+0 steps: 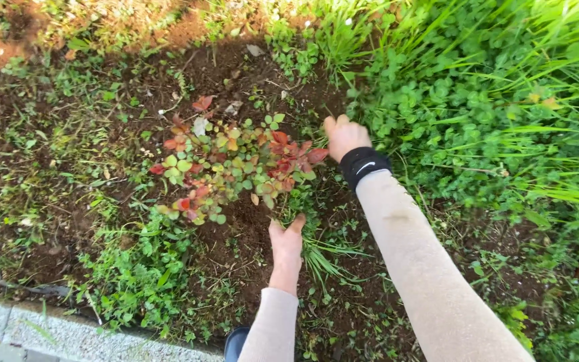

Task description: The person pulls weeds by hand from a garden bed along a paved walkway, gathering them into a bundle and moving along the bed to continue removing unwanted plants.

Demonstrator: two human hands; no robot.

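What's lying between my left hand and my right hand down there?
In the head view, between the left hand and the right hand lie dark bare soil, small weeds and the red-and-green plant's lower right leaves.

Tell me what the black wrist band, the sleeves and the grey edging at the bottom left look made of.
Wrist band: looks like matte black stretch fabric or soft rubber; snug on the wrist, dull apart from a small pale mark. Hard to say which.
Sleeves: soft beige knit or jersey, by the matte surface and gentle folds.
Grey edging: probably concrete or stone, speckled and rough, with a straight hard edge against the soil.
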